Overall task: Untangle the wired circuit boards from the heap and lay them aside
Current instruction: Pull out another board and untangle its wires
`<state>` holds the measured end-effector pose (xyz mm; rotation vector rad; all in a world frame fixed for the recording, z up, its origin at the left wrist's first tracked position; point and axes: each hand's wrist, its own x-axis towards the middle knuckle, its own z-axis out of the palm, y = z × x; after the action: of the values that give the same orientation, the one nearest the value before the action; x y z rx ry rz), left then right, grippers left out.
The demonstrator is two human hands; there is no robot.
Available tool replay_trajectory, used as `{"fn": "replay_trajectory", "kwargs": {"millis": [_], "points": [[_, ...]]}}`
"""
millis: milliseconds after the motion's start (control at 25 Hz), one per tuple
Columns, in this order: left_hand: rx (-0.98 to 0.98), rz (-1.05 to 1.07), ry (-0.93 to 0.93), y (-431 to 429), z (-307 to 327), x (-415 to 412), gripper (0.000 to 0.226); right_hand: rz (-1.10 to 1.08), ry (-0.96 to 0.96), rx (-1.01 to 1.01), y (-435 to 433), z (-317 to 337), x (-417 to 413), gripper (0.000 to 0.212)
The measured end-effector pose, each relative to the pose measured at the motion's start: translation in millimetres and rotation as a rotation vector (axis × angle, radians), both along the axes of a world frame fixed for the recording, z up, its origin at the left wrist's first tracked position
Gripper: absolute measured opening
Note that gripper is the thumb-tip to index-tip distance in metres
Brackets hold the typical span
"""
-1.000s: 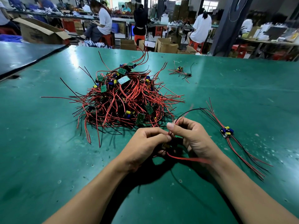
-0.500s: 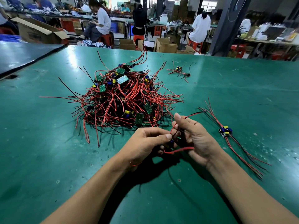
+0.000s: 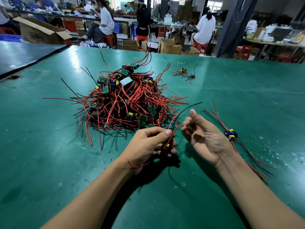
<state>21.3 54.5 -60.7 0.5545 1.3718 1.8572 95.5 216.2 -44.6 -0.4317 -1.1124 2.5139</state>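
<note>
Left hand [image 3: 148,144] is gripping a freed board [image 3: 168,145] just above the table [image 3: 49,162], fingers curled round it. Only its yellow cap is showing. Its wires [image 3: 172,123] are running up and away to the right, passing just beside my right hand [image 3: 204,136]. Right hand is holding nothing, fingers [image 3: 195,117] loosely spread, palm facing left. Half a second ago it was on those wires together with the left; now it's let go and swung off right. Laid-aside board [image 3: 231,133] is lying just right of the right hand, its wires running far-left to near-right. So the drop spot is rightward and the right hand is nearer; I'm probably handing over next. Heap [image 3: 128,100] is sitting beyond both hands, mostly tangled. Small stray bunch [image 3: 184,73] is lying further back.
</note>
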Motion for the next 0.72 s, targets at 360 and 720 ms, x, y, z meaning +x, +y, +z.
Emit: {"fn": "replay_trajectory", "kwargs": {"millis": [360,720], "points": [[0.011,-0.114,0.03,0,-2,-1,0.017,0.301,-0.155,0.372,-24,-9,5,0.034],[-0.081,-0.028,0.228,5,-6,7,0.019,0.247,-0.178,0.652,-27,-11,4,0.029]]}}
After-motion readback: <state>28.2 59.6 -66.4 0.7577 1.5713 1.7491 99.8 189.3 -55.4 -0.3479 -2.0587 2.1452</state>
